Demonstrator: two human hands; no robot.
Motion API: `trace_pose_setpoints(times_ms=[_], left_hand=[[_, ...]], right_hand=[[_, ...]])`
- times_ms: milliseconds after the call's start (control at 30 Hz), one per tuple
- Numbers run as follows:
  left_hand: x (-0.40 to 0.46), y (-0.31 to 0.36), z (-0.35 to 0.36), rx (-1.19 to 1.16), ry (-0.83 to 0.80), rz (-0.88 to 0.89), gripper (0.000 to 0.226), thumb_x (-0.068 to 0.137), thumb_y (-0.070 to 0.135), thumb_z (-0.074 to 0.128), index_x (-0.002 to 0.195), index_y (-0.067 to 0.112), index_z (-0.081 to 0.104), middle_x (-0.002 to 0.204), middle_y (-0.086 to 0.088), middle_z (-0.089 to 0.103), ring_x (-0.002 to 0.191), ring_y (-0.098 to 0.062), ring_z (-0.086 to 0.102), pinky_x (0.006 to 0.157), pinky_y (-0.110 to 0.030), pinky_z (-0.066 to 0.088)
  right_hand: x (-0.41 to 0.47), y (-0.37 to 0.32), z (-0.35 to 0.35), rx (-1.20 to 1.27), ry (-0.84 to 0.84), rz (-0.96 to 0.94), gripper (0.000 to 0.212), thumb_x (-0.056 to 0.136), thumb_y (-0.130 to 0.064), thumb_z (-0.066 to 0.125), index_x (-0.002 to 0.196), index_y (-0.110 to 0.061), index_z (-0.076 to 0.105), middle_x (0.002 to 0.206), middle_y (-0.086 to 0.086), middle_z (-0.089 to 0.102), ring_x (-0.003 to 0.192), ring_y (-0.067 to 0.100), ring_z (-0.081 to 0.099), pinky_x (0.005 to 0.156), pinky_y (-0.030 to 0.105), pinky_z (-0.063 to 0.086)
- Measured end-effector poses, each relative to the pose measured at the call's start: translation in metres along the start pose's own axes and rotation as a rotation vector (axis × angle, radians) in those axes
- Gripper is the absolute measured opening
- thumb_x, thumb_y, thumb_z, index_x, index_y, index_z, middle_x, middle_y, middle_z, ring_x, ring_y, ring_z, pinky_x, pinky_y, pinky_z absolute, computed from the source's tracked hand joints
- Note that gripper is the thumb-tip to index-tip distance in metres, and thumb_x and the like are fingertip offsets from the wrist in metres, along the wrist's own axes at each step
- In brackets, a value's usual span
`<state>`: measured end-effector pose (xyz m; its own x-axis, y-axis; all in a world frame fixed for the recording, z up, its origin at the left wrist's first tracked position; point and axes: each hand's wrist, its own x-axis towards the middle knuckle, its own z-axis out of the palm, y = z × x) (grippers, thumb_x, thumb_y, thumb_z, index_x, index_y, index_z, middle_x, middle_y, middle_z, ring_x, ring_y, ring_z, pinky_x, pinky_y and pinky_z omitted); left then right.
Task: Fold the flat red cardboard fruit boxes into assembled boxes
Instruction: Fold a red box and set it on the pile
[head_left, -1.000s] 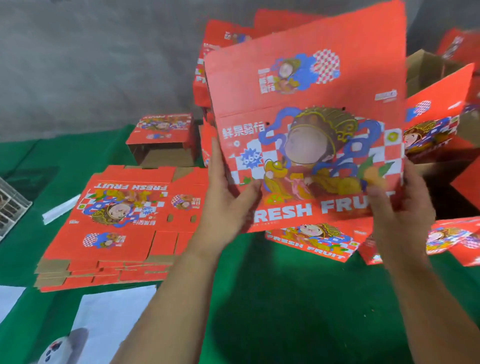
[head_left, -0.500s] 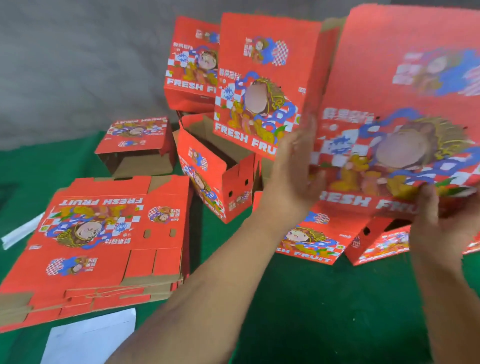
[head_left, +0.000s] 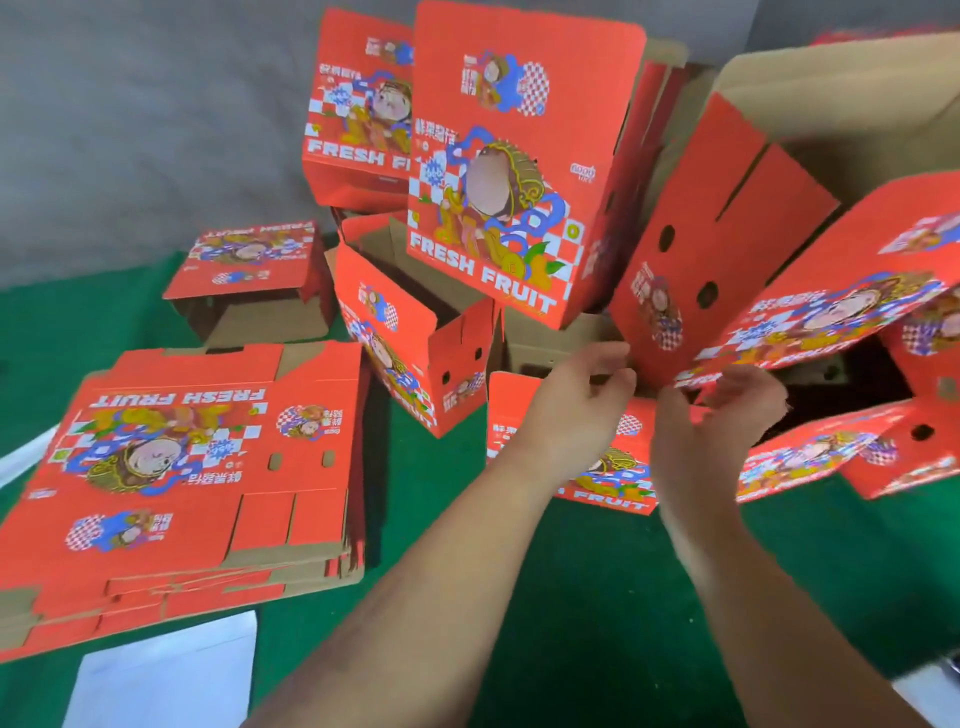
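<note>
A folded-up red fruit box (head_left: 727, 260) hangs tilted at the right over the pile of assembled boxes, its brown inside open toward the top. My left hand (head_left: 576, 400) and my right hand (head_left: 727, 410) sit just under its lower corner, fingers loosely curled and gripping nothing. Whether the fingertips still touch the box is unclear. A stack of flat red box blanks (head_left: 182, 467) lies at the left on the green table cover (head_left: 571, 597).
Assembled boxes crowd the back: a tall upright one (head_left: 509, 171), another behind it (head_left: 353, 130), an open-topped one (head_left: 410, 338), an overturned one (head_left: 249, 265). More red boxes lie beneath my hands (head_left: 613, 488) and at the right (head_left: 831, 457). White paper (head_left: 166, 675) lies near front left.
The box I held with both hands has swung right and tipped onto the pile. Both hands have come off its sides and now sit below it, close together.
</note>
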<state>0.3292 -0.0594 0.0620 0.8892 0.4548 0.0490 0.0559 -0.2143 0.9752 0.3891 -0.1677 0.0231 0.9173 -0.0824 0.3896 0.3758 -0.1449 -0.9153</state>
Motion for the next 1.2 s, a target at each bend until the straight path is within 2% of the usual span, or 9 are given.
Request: trace_pose_setpoints(times_ms=[200, 367, 500, 600, 733, 867, 967, 1067, 1200], left_hand=[[-0.033, -0.029, -0.029, -0.119, 0.219, -0.067, 0.026, 0.103, 0.013, 0.057, 0.127, 0.016, 0.068, 0.118, 0.005, 0.073, 0.106, -0.005, 0.069, 0.098, -0.023, 0.053], [-0.048, -0.064, -0.068, -0.076, 0.407, -0.195, 0.032, 0.101, 0.018, 0.055, 0.130, 0.019, 0.067, 0.127, 0.001, 0.071, 0.119, -0.013, 0.066, 0.109, -0.036, 0.050], [-0.069, -0.099, -0.105, -0.091, 0.529, -0.302, 0.035, 0.089, 0.025, 0.056, 0.122, 0.022, 0.068, 0.119, 0.002, 0.073, 0.115, -0.017, 0.068, 0.107, -0.044, 0.051], [-0.091, -0.144, -0.145, 0.213, 0.662, -0.472, 0.037, 0.094, 0.020, 0.057, 0.130, 0.020, 0.064, 0.133, -0.009, 0.066, 0.126, -0.033, 0.060, 0.112, -0.049, 0.045], [-0.129, -0.186, -0.184, 0.772, 0.412, -0.882, 0.048, 0.098, 0.043, 0.053, 0.145, 0.040, 0.044, 0.164, -0.001, 0.025, 0.153, -0.045, 0.016, 0.127, -0.057, 0.008], [-0.147, -0.203, -0.173, 0.928, 0.209, -0.787, 0.070, 0.096, 0.034, 0.053, 0.156, 0.043, 0.019, 0.171, 0.003, 0.004, 0.154, -0.049, 0.005, 0.126, -0.059, 0.006], [-0.151, -0.200, -0.161, 0.852, 0.129, -0.683, 0.084, 0.092, 0.033, 0.051, 0.163, 0.041, 0.007, 0.173, 0.003, 0.011, 0.151, -0.042, 0.018, 0.123, -0.055, 0.016], [-0.168, -0.189, -0.171, 0.766, 0.552, -0.561, 0.077, 0.088, 0.041, 0.054, 0.160, 0.035, 0.026, 0.138, -0.002, 0.060, 0.126, -0.035, 0.047, 0.109, -0.048, 0.033], [-0.208, -0.203, -0.227, 0.675, 1.022, -0.764, 0.078, 0.097, 0.048, 0.055, 0.162, 0.013, 0.028, 0.158, -0.017, 0.041, 0.142, -0.041, 0.036, 0.118, -0.050, 0.022]], right_hand=[[-0.056, -0.011, 0.046, 0.107, -0.467, -0.106, 0.046, 0.089, -0.005, 0.061, 0.109, -0.046, 0.057, 0.115, -0.017, 0.054, 0.109, 0.018, 0.060, 0.093, 0.042, 0.053], [-0.086, -0.005, 0.087, 0.126, -0.750, 0.002, 0.046, 0.083, 0.012, 0.064, 0.115, -0.021, 0.064, 0.120, -0.008, 0.059, 0.117, 0.020, 0.063, 0.100, 0.048, 0.053], [-0.134, 0.000, 0.123, 0.112, -0.929, 0.310, 0.037, 0.091, 0.001, 0.063, 0.114, -0.029, 0.064, 0.117, -0.001, 0.070, 0.113, 0.020, 0.067, 0.096, 0.032, 0.054], [-0.173, 0.010, 0.145, -0.033, -1.066, 0.527, 0.032, 0.096, -0.010, 0.057, 0.124, -0.023, 0.066, 0.116, 0.002, 0.070, 0.104, 0.021, 0.069, 0.090, 0.033, 0.055], [-0.202, 0.016, 0.163, -0.098, -1.032, 0.727, 0.027, 0.097, -0.007, 0.056, 0.120, -0.015, 0.067, 0.102, 0.005, 0.069, 0.076, 0.019, 0.062, 0.064, 0.027, 0.049], [-0.216, 0.020, 0.182, -0.113, -1.196, 0.915, 0.039, 0.100, -0.021, 0.063, 0.139, -0.022, 0.054, 0.108, 0.002, 0.069, 0.094, 0.020, 0.066, 0.093, 0.042, 0.057], [-0.220, 0.025, 0.190, -0.086, -1.051, 0.902, 0.020, 0.098, -0.020, 0.067, 0.117, -0.013, 0.068, 0.107, 0.003, 0.073, 0.088, 0.020, 0.066, 0.071, 0.030, 0.051], [-0.204, 0.033, 0.187, -0.109, -0.921, 0.864, 0.011, 0.100, -0.013, 0.062, 0.095, -0.012, 0.071, 0.097, 0.010, 0.071, 0.080, 0.022, 0.056, 0.068, 0.035, 0.052], [-0.162, 0.041, 0.172, -0.031, -0.873, 0.935, 0.018, 0.103, -0.010, 0.060, 0.089, -0.019, 0.064, 0.093, 0.002, 0.070, 0.076, 0.014, 0.064, 0.060, 0.033, 0.057]])
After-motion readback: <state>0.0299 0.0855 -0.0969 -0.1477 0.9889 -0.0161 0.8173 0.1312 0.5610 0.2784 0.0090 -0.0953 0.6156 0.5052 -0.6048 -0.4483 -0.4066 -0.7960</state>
